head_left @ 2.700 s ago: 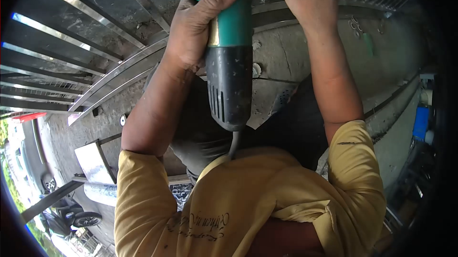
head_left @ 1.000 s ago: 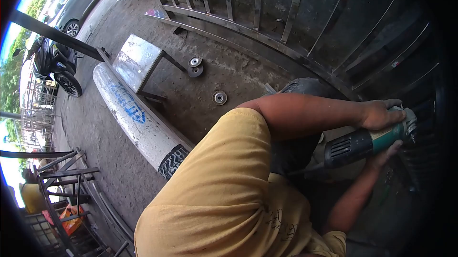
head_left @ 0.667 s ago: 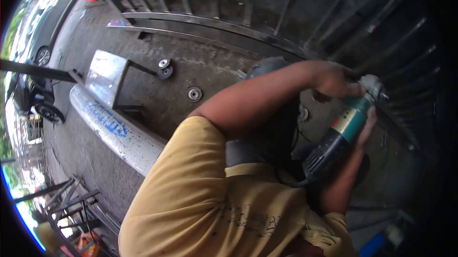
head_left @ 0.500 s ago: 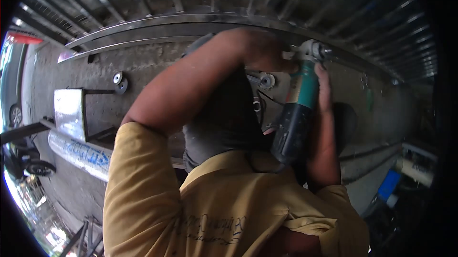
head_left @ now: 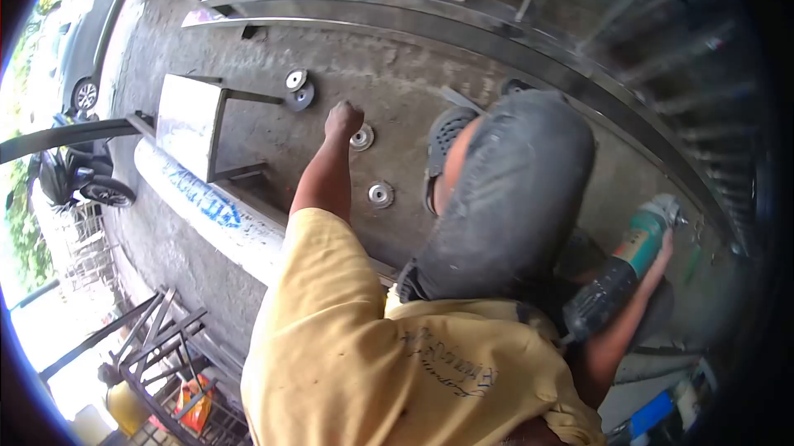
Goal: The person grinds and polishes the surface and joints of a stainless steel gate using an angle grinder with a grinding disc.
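Note:
My left hand (head_left: 343, 118) reaches down over the concrete floor, its fingers curled together. Right beside it lies a round metal disc (head_left: 361, 137); whether the fingers grip anything is hidden. A second toothed disc (head_left: 380, 194) lies nearer to me, and a pair made of a silvery disc (head_left: 296, 79) and a dark disc (head_left: 300, 97) lies farther off. At the right, my right hand (head_left: 664, 252) holds a teal and black angle grinder (head_left: 641, 244) along its side, partly hidden behind the tool. The grinder's head points away from me.
Long metal bars of a grille (head_left: 463, 19) curve across the far side. My bent knee (head_left: 521, 189) and a dark clog (head_left: 447, 141) are in the middle. At left are a white panel (head_left: 188, 125), a wrapped roll (head_left: 198, 210), metal frames and a parked motorbike (head_left: 83, 177).
My left hand has left the grinder's head and moved left, down to the floor discs. The grinder, in my right hand, is lower and farther right. The view has shifted, showing more floor.

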Available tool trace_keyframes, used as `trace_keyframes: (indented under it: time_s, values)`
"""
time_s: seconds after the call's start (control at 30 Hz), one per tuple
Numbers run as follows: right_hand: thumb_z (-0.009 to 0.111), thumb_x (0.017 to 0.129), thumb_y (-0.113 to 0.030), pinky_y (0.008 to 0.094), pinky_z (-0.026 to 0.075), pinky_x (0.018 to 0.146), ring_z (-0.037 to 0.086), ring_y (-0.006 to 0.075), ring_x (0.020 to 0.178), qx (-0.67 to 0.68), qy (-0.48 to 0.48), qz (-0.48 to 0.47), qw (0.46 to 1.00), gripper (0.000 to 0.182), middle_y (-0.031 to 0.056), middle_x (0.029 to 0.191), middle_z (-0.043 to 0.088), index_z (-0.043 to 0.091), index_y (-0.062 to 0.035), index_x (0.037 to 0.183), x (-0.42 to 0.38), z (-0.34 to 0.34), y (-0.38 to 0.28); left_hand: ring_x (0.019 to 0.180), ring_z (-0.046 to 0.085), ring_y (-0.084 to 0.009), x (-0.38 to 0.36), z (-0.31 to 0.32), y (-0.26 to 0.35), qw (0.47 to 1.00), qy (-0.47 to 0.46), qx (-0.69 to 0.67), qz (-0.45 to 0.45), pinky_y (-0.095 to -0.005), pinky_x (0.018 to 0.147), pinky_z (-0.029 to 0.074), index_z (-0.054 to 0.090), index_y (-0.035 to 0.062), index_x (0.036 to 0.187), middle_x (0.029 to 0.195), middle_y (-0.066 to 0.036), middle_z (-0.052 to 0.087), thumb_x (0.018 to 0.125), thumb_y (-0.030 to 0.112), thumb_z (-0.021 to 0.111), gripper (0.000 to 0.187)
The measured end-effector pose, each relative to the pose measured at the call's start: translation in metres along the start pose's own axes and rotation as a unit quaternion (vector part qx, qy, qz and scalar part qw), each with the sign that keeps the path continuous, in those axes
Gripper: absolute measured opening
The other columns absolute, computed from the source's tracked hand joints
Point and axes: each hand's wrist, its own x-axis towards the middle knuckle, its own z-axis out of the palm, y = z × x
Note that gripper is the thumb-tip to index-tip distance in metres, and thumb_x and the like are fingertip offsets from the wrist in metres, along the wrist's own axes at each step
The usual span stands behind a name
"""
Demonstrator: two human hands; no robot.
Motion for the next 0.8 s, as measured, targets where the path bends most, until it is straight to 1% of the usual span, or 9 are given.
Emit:
trace_keyframes:
  time_s: [0.17, 0.3, 0.33, 0.37, 0.47, 0.63, 0.7, 0.77, 0.8]
  values:
    - [0.053, 0.097, -0.052, 0.0376, 0.053, 0.086, 0.064, 0.0241, 0.099, -0.062, 0.045, -0.009, 0.997, 0.059, 0.0119, 0.115, 0.064, 0.056, -0.0049, 0.132, -0.003, 0.009, -0.008, 0.123, 0.056, -0.0452, 0.014, -0.008, -0.074, 0.994, 0.067, 0.002, -0.089, -0.0508, 0.102, 0.047, 0.054, 0.0024, 0.131, 0.14, -0.026, 0.052, 0.089, 0.018, 0.049, 0.045]
    - [0.054, 0.097, -0.052, 0.0365, 0.053, 0.086, 0.064, 0.0227, 0.097, -0.08, 0.059, -0.036, 0.994, 0.058, 0.0111, 0.113, 0.065, 0.057, -0.0048, 0.131, -0.01, 0.034, -0.008, 0.126, 0.054, -0.0422, 0.116, 0.016, -0.146, 0.999, 0.021, -0.026, -0.028, -0.047, 0.103, 0.045, 0.054, 0.0059, 0.139, 0.137, -0.025, 0.056, 0.09, 0.036, 0.06, 0.057]
    - [0.054, 0.097, -0.052, 0.0362, 0.053, 0.086, 0.064, 0.0224, 0.097, -0.079, 0.06, -0.04, 0.994, 0.058, 0.0109, 0.113, 0.065, 0.057, -0.0048, 0.131, -0.013, 0.04, -0.007, 0.132, 0.05, -0.039, 0.136, 0.043, -0.157, 0.985, 0.151, 0.018, 0.077, -0.0459, 0.104, 0.043, 0.052, 0.0061, 0.141, 0.144, -0.022, 0.051, 0.087, 0.039, 0.066, 0.065]
    - [0.055, 0.097, -0.052, 0.0359, 0.053, 0.086, 0.065, 0.0221, 0.097, -0.077, 0.059, -0.043, 0.994, 0.058, 0.0107, 0.112, 0.065, 0.058, -0.0048, 0.13, -0.012, 0.047, -0.004, 0.134, 0.047, -0.0398, 0.211, 0.082, -0.219, 0.991, -0.038, 0.125, 0.021, -0.0464, 0.105, 0.043, 0.045, 0.0158, 0.148, 0.151, -0.019, 0.045, 0.085, 0.045, 0.067, 0.073]
    - [0.055, 0.097, -0.052, 0.0351, 0.053, 0.086, 0.065, 0.0211, 0.095, -0.069, 0.051, -0.047, 0.995, 0.057, 0.0101, 0.111, 0.066, 0.059, -0.0047, 0.13, -0.013, 0.064, 0.001, 0.136, 0.043, -0.0414, 0.1, 0.046, -0.095, 0.979, 0.056, 0.024, -0.192, -0.0526, 0.11, 0.038, 0.038, 0.0134, 0.149, 0.151, -0.015, 0.04, 0.089, 0.053, 0.056, 0.074]
    - [0.059, 0.095, -0.048, 0.0339, 0.052, 0.089, 0.064, 0.0182, 0.098, -0.075, 0.018, 0.003, 0.997, 0.052, 0.0076, 0.111, 0.067, 0.062, -0.0053, 0.126, -0.034, 0.091, -0.007, 0.133, 0.046, -0.0414, 0.059, 0.069, -0.081, 0.994, -0.029, 0.077, -0.067, -0.0522, 0.104, 0.044, 0.062, 0.0043, 0.129, 0.135, -0.018, 0.058, 0.079, 0.059, 0.07, 0.075]
    - [0.062, 0.094, -0.043, 0.0326, 0.051, 0.088, 0.063, 0.0166, 0.097, -0.09, -0.006, -0.072, 0.993, 0.047, 0.0066, 0.109, 0.066, 0.064, -0.0057, 0.121, -0.039, 0.102, -0.015, 0.097, 0.07, -0.0314, 0.039, 0.083, -0.066, 0.959, 0.08, -0.27, -0.02, -0.0397, 0.089, 0.053, 0.066, -0.0003, 0.117, 0.107, -0.018, 0.072, 0.078, 0.052, 0.078, 0.066]
    - [0.067, 0.09, -0.043, 0.032, 0.049, 0.09, 0.062, 0.0155, 0.098, -0.136, -0.098, -0.154, 0.974, 0.05, 0.0057, 0.108, 0.066, 0.063, -0.0046, 0.121, -0.045, 0.111, -0.026, 0.081, 0.069, -0.0256, -0.016, 0.01, 0.025, 0.924, 0.056, -0.37, -0.08, -0.0369, 0.078, 0.054, 0.064, -0.0022, 0.113, 0.092, -0.012, 0.073, 0.082, 0.045, 0.079, 0.059]
    - [0.07, 0.088, -0.044, 0.0324, 0.049, 0.091, 0.061, 0.0155, 0.099, -0.121, -0.13, -0.157, 0.972, 0.052, 0.0054, 0.108, 0.066, 0.063, -0.0045, 0.121, -0.051, 0.121, -0.038, 0.086, 0.066, -0.0221, -0.017, -0.017, 0.048, 0.882, 0.052, -0.465, 0.059, -0.0356, 0.078, 0.052, 0.061, -0.0031, 0.115, 0.098, -0.012, 0.071, 0.083, 0.045, 0.079, 0.06]
